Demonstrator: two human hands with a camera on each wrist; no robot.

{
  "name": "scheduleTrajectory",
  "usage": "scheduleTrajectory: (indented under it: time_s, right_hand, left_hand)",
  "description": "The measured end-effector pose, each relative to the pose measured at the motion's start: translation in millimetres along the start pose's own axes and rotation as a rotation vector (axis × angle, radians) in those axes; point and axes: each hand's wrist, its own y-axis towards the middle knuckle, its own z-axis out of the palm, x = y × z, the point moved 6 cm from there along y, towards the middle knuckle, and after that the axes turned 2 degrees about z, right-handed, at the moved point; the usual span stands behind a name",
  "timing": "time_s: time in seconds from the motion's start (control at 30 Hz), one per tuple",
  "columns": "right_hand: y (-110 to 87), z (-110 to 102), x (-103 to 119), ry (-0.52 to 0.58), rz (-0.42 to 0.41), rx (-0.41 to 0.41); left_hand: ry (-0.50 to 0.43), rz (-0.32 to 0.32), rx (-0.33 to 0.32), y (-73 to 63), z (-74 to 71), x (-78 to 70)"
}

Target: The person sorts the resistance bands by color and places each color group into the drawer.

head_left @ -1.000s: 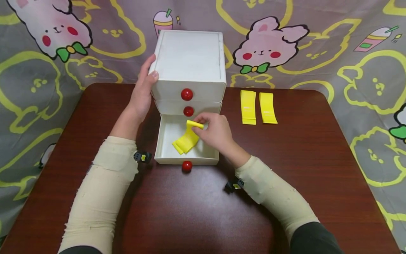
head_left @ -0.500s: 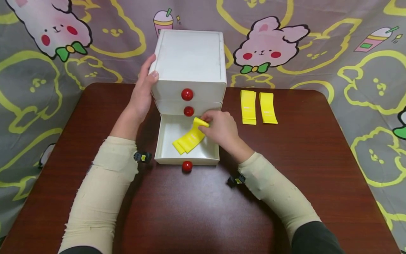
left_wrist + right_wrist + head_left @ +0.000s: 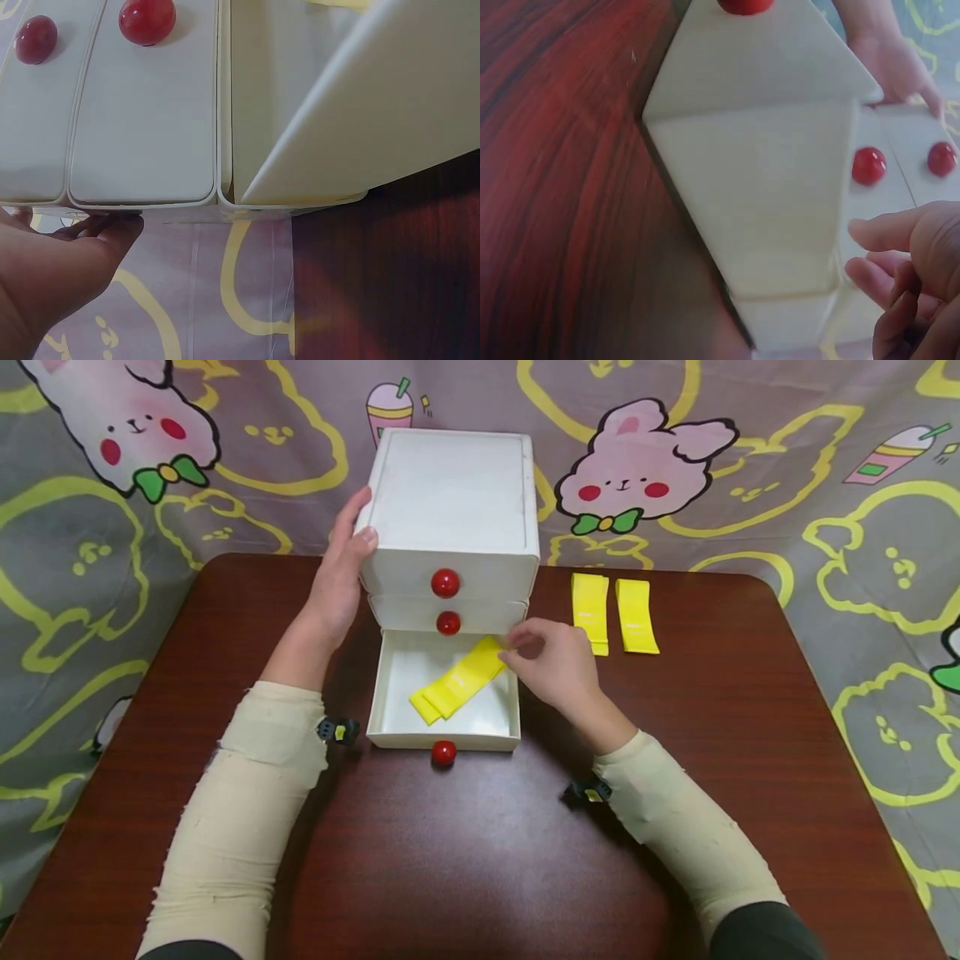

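A white three-drawer cabinet (image 3: 453, 493) with red knobs stands on the table, its bottom drawer (image 3: 382, 693) pulled out. Inside that drawer a flat, folded yellow band (image 3: 457, 683) with white print lies diagonally. My left hand (image 3: 337, 581) rests against the cabinet's left side, thumb near the front edge, its fingers partly hidden behind. Over the drawer's right wall is my right hand (image 3: 557, 667), fingertips close to the band's upper end. In the right wrist view a gap shows between the right thumb and index finger (image 3: 874, 281), with nothing held; the other fingers are loosely bent.
Two more yellow bands, one partly behind the right hand (image 3: 590, 610) and one farther right (image 3: 637, 617), lie on the dark brown table (image 3: 465, 843). A patterned cloth (image 3: 465, 385) hangs behind the table. The upper two drawers are closed.
My right hand has moved right and let go of the yellow band's end, which has gone from raised and curled to lying flatter in the drawer. The left hand stays put.
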Motion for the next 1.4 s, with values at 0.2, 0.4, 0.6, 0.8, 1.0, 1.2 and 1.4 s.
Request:
scheduleTrajectory:
  time_s: [0.2,0.4,0.6,0.8,1.0,1.2,1.4]
  right_hand:
    - [-7.3,-25.4,-25.3,0.042,0.055,-0.077]
    - [-6.2,-46.9,-56.0,0.064,0.087,-0.124]
    - [8.1,-64.6,-78.7,0.048,0.072,-0.165]
    - [28.8,-76.5,-93.1,-0.008,0.026,-0.218]
    - [49.9,-76.9,-105.6,-0.037,0.024,-0.213]
    - [67.8,-71.6,-118.4,-0.037,0.106,-0.142]
    - [84.2,-63.8,-127.8,-0.047,0.164,-0.063]
  left_hand:
    - [0.000,-0.010,-0.006,0.2,0.3,0.2]
    - [-0.009,-0.011,-0.010,0.8,0.2,1.4]
    - [0.004,-0.010,-0.002,0.2,0.4,1.9]
    - [0.006,-0.005,-0.003,-0.3,0.5,0.1]
    - [-0.004,0.000,-0.007,-0.2,0.0,-0.2]
    - [-0.005,0.008,0.003,-0.2,0.5,-0.5]
    - [0.001,0.004,0.005,-0.6,0.4,-0.9]
